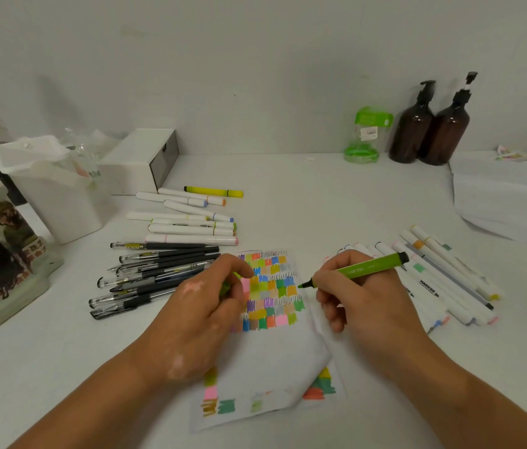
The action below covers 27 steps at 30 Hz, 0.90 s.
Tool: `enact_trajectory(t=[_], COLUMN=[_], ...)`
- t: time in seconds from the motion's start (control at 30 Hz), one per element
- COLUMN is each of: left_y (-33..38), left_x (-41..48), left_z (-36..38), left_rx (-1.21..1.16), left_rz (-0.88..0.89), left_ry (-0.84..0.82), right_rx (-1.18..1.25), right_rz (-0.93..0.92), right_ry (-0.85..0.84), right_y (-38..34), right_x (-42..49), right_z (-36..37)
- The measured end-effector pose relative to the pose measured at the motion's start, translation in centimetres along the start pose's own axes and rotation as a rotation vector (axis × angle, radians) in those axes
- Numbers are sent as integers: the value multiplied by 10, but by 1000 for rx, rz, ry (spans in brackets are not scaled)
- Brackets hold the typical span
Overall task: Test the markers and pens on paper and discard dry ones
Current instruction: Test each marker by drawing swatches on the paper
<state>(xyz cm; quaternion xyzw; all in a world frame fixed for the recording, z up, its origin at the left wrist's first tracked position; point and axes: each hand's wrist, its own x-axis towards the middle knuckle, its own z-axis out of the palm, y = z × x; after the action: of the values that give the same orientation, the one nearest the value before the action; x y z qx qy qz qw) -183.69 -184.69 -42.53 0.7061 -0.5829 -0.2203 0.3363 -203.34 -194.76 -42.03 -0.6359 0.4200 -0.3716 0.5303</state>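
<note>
Our paper (275, 351) on the counter (320, 205) is crowded with colour swatches and pen squiggles, so we judge the testing well advanced. Our right hand (362, 296) grips an uncapped green marker (369, 267), its tip at the sheet's right edge. Our left hand (204, 303) curls round what seems to be its cap (224, 287). The markers (443, 280) beside our right hand probably await testing.

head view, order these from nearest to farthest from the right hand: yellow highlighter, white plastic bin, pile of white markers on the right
1. Pile of white markers, just right of the right hand.
2. Yellow highlighter, farther back on the left.
3. White plastic bin, far left.
</note>
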Motion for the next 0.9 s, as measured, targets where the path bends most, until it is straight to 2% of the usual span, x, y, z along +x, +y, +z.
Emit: enact_trajectory(t=[0.17, 0.27, 0.37, 0.53, 0.7, 0.9], left_y=[-1, -3, -3, -4, -5, -7], left_x=[0, 1, 1, 0, 1, 3], left_z=[2, 5, 7, 10, 8, 8], left_rx=[-91, -204, -362, -534, -471, -432], left_rz=[-2, 17, 16, 16, 97, 128], left_ry=[42, 66, 19, -45, -39, -22], right_rx=[57, 197, 279, 299, 358, 314], right_rz=[-40, -15, -1, -87, -94, -107], right_ry=[-67, -111, -137, -155, -197, -249], right_y=[-1, -3, -7, -8, -8, -8], right_x=[3, 4, 3, 1, 0, -2], right_z=[-4, -5, -5, -6, -7, -6])
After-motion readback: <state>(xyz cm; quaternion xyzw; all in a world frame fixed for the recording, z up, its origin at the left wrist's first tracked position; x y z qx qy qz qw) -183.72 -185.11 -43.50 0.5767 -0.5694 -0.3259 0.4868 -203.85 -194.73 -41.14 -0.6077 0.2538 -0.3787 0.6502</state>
